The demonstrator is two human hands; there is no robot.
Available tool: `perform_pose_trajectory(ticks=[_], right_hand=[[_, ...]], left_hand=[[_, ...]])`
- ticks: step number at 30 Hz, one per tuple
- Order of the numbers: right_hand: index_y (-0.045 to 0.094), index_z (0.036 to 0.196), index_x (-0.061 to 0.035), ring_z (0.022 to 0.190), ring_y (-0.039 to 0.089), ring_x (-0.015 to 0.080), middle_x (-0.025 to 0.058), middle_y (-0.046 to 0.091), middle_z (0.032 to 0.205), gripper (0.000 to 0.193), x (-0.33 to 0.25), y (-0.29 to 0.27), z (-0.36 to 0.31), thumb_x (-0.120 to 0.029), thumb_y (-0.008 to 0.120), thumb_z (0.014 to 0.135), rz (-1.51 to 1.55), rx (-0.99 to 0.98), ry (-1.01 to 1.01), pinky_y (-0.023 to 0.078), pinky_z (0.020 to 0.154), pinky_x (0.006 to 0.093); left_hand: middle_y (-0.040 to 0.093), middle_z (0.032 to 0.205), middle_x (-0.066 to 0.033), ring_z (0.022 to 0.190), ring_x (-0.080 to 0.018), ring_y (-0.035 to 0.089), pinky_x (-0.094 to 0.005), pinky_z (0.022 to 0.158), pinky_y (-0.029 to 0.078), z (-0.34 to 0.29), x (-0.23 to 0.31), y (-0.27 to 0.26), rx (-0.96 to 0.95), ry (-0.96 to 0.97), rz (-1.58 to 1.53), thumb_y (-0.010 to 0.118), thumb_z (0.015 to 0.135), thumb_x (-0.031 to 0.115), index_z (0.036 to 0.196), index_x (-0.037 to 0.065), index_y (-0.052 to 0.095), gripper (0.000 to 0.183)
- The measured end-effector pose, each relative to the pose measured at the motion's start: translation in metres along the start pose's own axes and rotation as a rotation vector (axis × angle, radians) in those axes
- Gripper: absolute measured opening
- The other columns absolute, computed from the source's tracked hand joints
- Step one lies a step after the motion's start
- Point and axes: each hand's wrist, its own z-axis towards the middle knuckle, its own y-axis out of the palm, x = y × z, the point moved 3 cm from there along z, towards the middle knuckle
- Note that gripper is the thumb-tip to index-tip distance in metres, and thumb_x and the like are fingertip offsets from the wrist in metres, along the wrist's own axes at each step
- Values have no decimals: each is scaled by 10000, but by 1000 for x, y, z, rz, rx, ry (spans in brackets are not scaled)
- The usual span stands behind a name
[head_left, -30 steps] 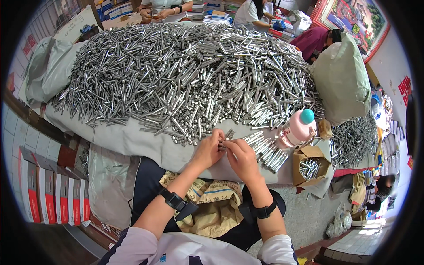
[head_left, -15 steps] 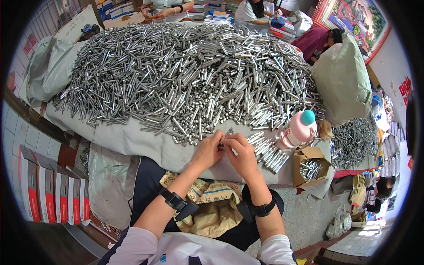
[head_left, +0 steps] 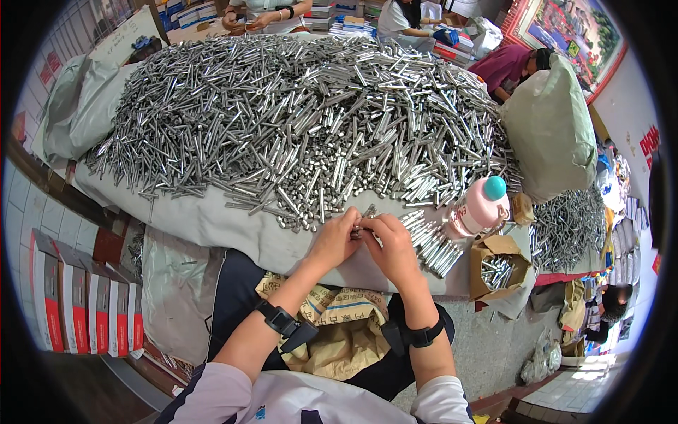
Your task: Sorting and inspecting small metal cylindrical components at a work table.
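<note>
My left hand [head_left: 335, 239] and my right hand [head_left: 390, 246] meet over the near edge of the cloth-covered table. Both are closed, fingertips pinching small shiny metal parts [head_left: 357, 230] whose exact shape the fingers mostly hide. Just beyond them lie short metal caps or nuts [head_left: 308, 180], at the front of a large heap of metal tubes [head_left: 247, 106]. Right of my right hand, a row of metal bolt-like pieces [head_left: 436, 249] lies side by side on the grey cloth [head_left: 212, 220].
A pink bottle [head_left: 472, 212] with a teal cap and an open cardboard box [head_left: 474, 272] of metal pieces stand at right. Sacks [head_left: 551, 131] flank the heap. A brown paper sack [head_left: 339, 346] lies between my legs. Other people [head_left: 272, 15] sit at the far side.
My hands stay together in nearly the same place, with only slight finger movement. The whole view has shifted a little.
</note>
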Motion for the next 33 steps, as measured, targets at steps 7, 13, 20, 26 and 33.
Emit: perform_pose_trajectory(ticks=[7,13,20,26,33], right_hand=[[634,900,-19,796,566,298,110,582,803,164,-3,-3,2,-31,670,741,-131,-63,14,452,713,391],[623,920,-17,798,562,306,113,582,813,195,0,-3,0,6,661,730,-23,-24,-47,453,704,386],[616,901,-10,783,574,311,118,579,818,186,-1,-4,0,24,657,723,16,-44,2,464,683,378],[611,890,8,806,611,305,117,597,860,184,2,-1,0,68,634,718,91,-35,10,494,700,354],[632,892,3,799,630,284,117,610,870,182,1,0,0,84,616,730,152,4,42,505,695,335]], left_hand=[[567,731,-154,736,-385,586,-444,606,452,0,-3,3,19,27,42,666,718,32,928,49,381,354],[582,757,-156,767,-382,597,-441,621,464,0,-3,2,-17,0,9,676,698,18,932,52,382,378],[578,747,-152,760,-382,597,-438,618,462,1,2,0,-35,-4,38,670,696,7,925,51,386,368],[573,734,-154,753,-386,591,-440,612,459,1,-1,2,-2,37,-3,666,695,4,914,45,392,353],[585,749,-155,752,-384,598,-438,617,471,1,-1,1,-6,10,-11,679,700,20,916,44,397,356]])
